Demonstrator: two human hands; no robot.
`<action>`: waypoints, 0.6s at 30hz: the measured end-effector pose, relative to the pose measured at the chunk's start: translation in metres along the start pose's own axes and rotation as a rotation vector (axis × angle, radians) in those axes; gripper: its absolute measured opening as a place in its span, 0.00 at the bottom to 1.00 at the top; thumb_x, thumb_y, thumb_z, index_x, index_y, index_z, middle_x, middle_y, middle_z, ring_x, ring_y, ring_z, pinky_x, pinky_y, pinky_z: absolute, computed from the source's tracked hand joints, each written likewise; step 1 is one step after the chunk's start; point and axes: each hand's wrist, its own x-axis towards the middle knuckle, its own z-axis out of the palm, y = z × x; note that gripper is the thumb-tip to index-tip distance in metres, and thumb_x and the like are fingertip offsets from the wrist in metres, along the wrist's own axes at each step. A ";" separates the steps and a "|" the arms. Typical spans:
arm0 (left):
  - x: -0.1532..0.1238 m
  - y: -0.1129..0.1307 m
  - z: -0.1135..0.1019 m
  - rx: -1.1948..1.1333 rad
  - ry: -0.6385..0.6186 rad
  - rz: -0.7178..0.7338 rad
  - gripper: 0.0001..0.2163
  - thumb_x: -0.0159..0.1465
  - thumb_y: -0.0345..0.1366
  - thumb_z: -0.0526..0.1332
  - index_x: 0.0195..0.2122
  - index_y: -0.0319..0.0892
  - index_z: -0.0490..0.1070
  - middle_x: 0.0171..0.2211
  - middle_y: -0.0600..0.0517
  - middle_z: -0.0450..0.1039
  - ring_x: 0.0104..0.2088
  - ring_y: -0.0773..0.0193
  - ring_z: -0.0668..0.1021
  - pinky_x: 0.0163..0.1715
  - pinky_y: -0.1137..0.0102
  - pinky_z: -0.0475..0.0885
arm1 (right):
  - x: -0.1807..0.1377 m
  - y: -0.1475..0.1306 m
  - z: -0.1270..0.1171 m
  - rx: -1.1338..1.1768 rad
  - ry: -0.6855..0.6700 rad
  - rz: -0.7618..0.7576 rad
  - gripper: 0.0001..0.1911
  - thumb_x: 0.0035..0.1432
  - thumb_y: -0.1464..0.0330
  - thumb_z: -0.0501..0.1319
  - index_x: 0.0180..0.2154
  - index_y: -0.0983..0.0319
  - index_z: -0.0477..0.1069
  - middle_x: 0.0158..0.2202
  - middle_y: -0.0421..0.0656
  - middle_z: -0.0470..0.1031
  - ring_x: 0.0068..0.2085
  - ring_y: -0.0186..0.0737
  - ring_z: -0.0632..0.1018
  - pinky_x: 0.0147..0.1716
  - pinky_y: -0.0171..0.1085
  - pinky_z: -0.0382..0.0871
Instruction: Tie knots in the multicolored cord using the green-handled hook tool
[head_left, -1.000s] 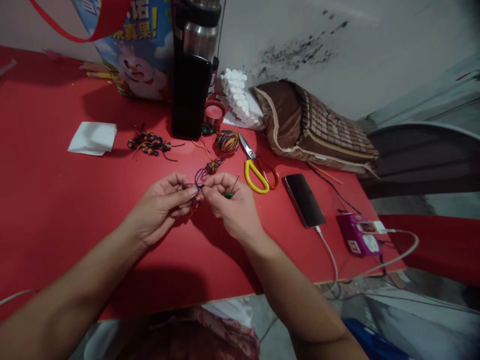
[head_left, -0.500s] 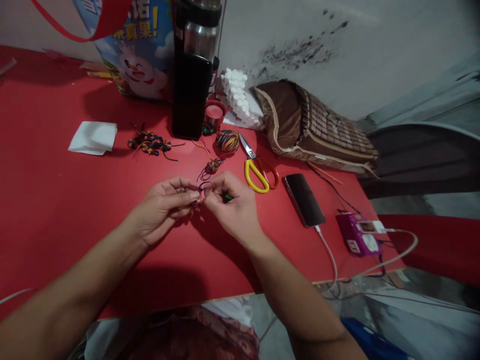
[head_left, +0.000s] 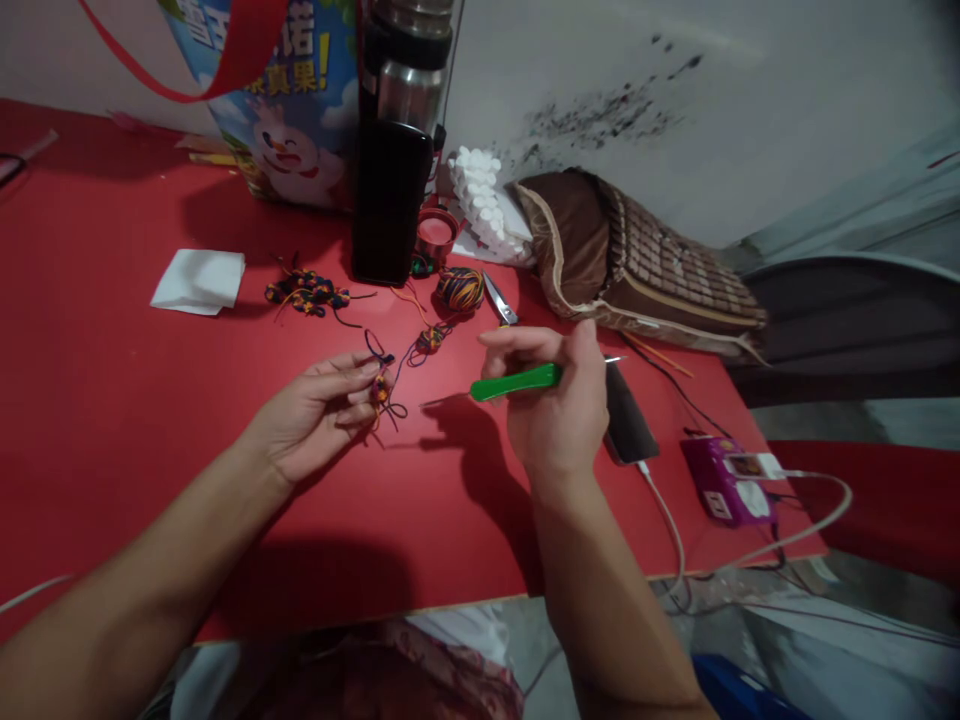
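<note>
My left hand (head_left: 319, 410) pinches a small knotted piece of multicoloured cord (head_left: 381, 388), dark purple, orange and yellow, with loops and loose ends sticking out. To its right, my right hand (head_left: 559, 400) is raised and closed around a green-handled crochet hook (head_left: 517, 382). Thin metal shows at both ends of the hook, and its left tip points toward the cord without touching it. A purple strand leads from near the held piece to a small wound bundle of cord (head_left: 430, 340) on the table. A larger ball of cord (head_left: 460, 289) lies behind that bundle.
Knotted cord pieces (head_left: 307, 292) and a folded white paper (head_left: 199, 281) lie at left on the red table (head_left: 112, 420). Scissors (head_left: 501, 300), partly hidden, a charging phone (head_left: 634, 420) and a purple box (head_left: 724, 480) are at right. An upright black phone (head_left: 391, 205) stands behind.
My right hand has moved right, away from the cord, and lifted the crochet hook into plain view. The left hand keeps its pinch on the knotted cord. The view has shifted slightly.
</note>
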 end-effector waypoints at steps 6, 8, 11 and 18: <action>-0.001 -0.001 -0.003 0.038 -0.050 0.049 0.06 0.58 0.16 0.68 0.32 0.30 0.80 0.26 0.44 0.78 0.20 0.73 0.74 0.15 0.84 0.60 | -0.008 0.003 0.007 0.071 0.042 -0.011 0.38 0.67 0.34 0.53 0.30 0.59 0.80 0.18 0.39 0.73 0.14 0.35 0.72 0.14 0.37 0.63; -0.001 0.000 -0.004 0.058 -0.086 0.050 0.05 0.57 0.17 0.70 0.32 0.30 0.80 0.25 0.45 0.78 0.20 0.74 0.72 0.15 0.84 0.60 | -0.007 0.006 0.009 0.080 0.027 0.011 0.36 0.67 0.34 0.54 0.30 0.57 0.78 0.19 0.38 0.73 0.15 0.35 0.72 0.16 0.37 0.66; -0.001 0.001 -0.006 0.084 -0.146 0.037 0.05 0.57 0.19 0.72 0.28 0.32 0.79 0.24 0.47 0.75 0.19 0.76 0.69 0.15 0.84 0.59 | -0.006 0.010 0.011 0.072 -0.032 0.088 0.35 0.67 0.34 0.53 0.31 0.56 0.76 0.20 0.37 0.72 0.15 0.33 0.69 0.15 0.36 0.63; -0.002 0.004 -0.008 0.069 -0.202 -0.012 0.04 0.56 0.21 0.72 0.30 0.31 0.80 0.25 0.48 0.72 0.21 0.76 0.66 0.17 0.84 0.60 | -0.013 0.009 0.016 0.103 -0.079 0.131 0.35 0.66 0.33 0.53 0.30 0.55 0.76 0.21 0.40 0.75 0.17 0.36 0.74 0.15 0.38 0.66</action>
